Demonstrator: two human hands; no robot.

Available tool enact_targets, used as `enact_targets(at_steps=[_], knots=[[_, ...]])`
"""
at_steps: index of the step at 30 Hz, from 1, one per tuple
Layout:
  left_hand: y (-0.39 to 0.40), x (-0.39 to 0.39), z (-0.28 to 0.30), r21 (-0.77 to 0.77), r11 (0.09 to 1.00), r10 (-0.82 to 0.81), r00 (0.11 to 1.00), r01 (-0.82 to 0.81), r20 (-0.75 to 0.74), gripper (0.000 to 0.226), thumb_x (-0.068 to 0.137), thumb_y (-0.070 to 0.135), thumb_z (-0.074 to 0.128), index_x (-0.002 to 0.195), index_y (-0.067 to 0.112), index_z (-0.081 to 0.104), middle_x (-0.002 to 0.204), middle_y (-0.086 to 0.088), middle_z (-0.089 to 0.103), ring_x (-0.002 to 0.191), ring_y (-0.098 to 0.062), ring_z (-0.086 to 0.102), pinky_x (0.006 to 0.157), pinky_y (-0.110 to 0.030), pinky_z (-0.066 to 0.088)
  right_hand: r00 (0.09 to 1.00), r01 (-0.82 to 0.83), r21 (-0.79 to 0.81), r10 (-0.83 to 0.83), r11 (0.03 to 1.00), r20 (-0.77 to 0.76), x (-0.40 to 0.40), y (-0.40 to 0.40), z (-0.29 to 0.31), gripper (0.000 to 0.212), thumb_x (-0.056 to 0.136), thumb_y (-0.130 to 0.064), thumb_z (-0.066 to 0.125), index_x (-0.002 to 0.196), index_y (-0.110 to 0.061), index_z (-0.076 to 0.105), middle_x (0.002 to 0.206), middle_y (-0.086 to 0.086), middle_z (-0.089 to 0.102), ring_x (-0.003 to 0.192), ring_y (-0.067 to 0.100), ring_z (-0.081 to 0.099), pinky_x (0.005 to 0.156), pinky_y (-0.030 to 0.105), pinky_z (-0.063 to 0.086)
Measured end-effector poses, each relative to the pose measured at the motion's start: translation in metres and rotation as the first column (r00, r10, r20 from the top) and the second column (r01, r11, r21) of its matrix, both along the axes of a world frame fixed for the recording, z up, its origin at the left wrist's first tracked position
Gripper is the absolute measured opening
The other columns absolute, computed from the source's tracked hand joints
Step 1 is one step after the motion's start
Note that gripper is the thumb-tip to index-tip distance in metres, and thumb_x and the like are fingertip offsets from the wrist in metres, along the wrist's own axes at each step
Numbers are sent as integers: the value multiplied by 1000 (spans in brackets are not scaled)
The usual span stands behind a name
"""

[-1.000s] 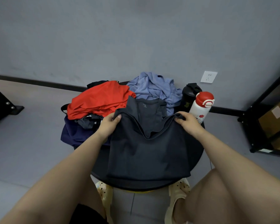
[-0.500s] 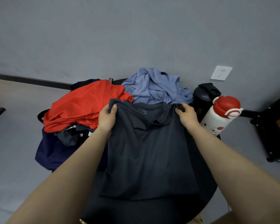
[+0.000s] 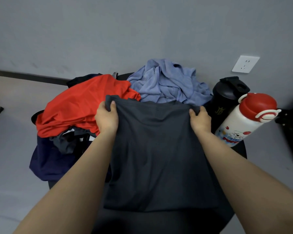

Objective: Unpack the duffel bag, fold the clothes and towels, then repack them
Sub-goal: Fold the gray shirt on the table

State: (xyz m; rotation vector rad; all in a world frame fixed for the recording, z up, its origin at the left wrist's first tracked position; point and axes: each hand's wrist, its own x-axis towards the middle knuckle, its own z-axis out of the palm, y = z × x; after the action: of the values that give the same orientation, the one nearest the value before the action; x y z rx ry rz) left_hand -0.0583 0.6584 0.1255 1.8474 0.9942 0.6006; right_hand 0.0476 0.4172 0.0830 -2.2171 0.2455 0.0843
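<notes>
The red garment (image 3: 85, 108) and a dark navy item (image 3: 51, 162) crowd the left of the round dark bench (image 3: 240, 151). The left hand (image 3: 107, 119) and right hand (image 3: 200, 119), each grip clamped on a top corner, have pulled the dark grey shirt (image 3: 157, 157) taut; a second ago its neckline sagged open. It now hangs flat, ready for folding. Blue cloth (image 3: 169, 83) lies behind; black bottle (image 3: 227, 97) and white bottle (image 3: 245, 120) hem in the right edge, leaving little room.
</notes>
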Motion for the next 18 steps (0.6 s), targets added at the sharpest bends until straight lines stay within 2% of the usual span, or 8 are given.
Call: enact_targets(at_steps=[3,5,7,9,11,13,15,18], knots=[[-5,-11,7,349,937,34,995,-1,-90,38,89,26,60,124,15,51,122,-12,54,112,-31,50,86,-37,39,976,-15,-239,66,971,206,-7,-3,-1,46,94,-25,54,133,-6,40,136,18,42,122,35,44,98,43,39],[-9,-18,4,650,747,-83,990,139,-117,38,85,18,62,122,12,55,120,-15,54,107,-35,51,83,-42,41,897,-65,-397,228,915,378,-14,-5,0,41,94,-22,54,130,-4,46,130,18,47,119,34,45,98,42,39],[-20,-20,-8,786,499,-330,919,364,-216,34,84,14,56,117,8,60,118,-15,58,106,-35,55,86,-42,44,798,-245,-464,449,851,402,-23,-3,0,34,96,-20,51,125,-3,53,125,16,53,116,32,49,98,40,39],[-38,-24,-23,782,274,-434,798,559,-418,40,86,22,45,121,8,61,127,-12,58,118,-30,55,97,-44,44,697,-445,-513,643,734,316,-34,4,-6,37,98,-23,47,130,-5,52,134,12,52,126,28,46,106,38,35],[-52,-26,-36,699,164,-389,697,696,-603,52,88,33,35,127,8,59,135,-8,55,126,-24,52,101,-46,42,621,-571,-563,763,597,180,-44,9,-16,47,101,-31,39,145,-12,37,152,4,34,142,20,26,117,35,18],[-52,-29,-47,627,127,-319,630,769,-708,56,88,37,31,128,8,58,137,-6,53,127,-22,51,102,-44,41,604,-622,-611,797,489,23,-51,8,-28,54,103,-38,29,152,-20,17,160,-5,10,147,14,4,119,33,2],[-40,-31,-56,598,102,-282,600,795,-749,57,89,40,29,128,11,59,138,-5,53,127,-21,50,107,-41,36,626,-634,-646,773,425,-106,-53,-2,-37,56,103,-43,22,153,-26,4,160,-10,-3,147,13,-8,118,35,-5],[-28,-35,-62,590,91,-290,588,802,-755,57,90,42,30,130,13,57,140,-5,51,128,-22,49,106,-40,23,686,-632,-636,702,443,-191,-51,-17,-44,56,102,-48,17,152,-32,-2,159,-12,-9,146,13,-13,118,37,-7]])
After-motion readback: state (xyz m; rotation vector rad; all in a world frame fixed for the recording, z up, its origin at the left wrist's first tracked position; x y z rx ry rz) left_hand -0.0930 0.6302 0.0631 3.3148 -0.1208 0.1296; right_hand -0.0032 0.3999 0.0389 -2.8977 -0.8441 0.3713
